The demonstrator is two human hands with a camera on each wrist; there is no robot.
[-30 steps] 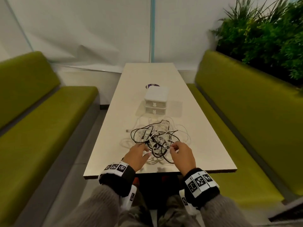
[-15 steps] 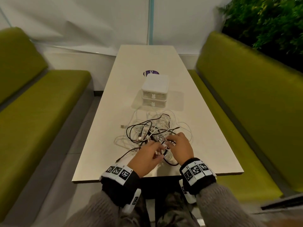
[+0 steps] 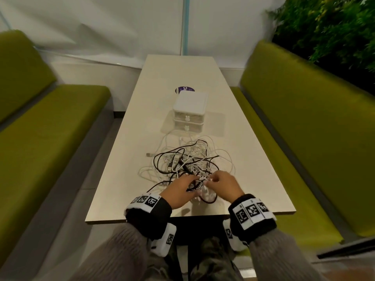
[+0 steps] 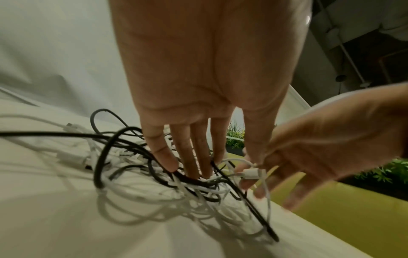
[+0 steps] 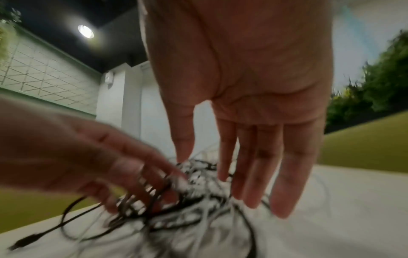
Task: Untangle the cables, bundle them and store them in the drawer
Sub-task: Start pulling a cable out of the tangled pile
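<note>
At lower centre, my left hand (image 3: 178, 191) spreads straight fingers into the tangled black and white cables (image 3: 188, 163), steadying them while my right hand (image 3: 223, 185) pinches a white connector (image 4: 250, 173) free.

1. My left hand (image 3: 178, 192) reaches forward palm-down, fingers (image 4: 164, 151) nearly straight and spread, tips dipped among the strands.
2. My right hand (image 3: 222, 187) sits just beside it, thumb and forefinger pinching a thin white cable with a white plug (image 4: 250, 173).
3. Both wrists hang low, close together.
</note>
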